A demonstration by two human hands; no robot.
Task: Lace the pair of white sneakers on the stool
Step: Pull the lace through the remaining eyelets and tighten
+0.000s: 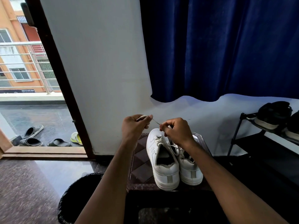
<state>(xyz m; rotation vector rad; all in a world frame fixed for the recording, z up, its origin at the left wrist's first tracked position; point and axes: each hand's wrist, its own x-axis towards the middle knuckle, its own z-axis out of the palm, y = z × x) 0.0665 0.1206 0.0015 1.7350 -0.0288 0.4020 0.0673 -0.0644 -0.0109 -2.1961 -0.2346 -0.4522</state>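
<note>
White leather sneakers (163, 160) heels-near on patterned brown stool (139, 159); off-white lace (155, 121) stretched left-right above toes, pinched by left hand (134, 126) and right hand (175, 130).

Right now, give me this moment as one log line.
step: lacing | left hand: pinches white flat shoelace | right hand: pinches same lace | white leather sneakers: side by side on brown patterned stool
</note>
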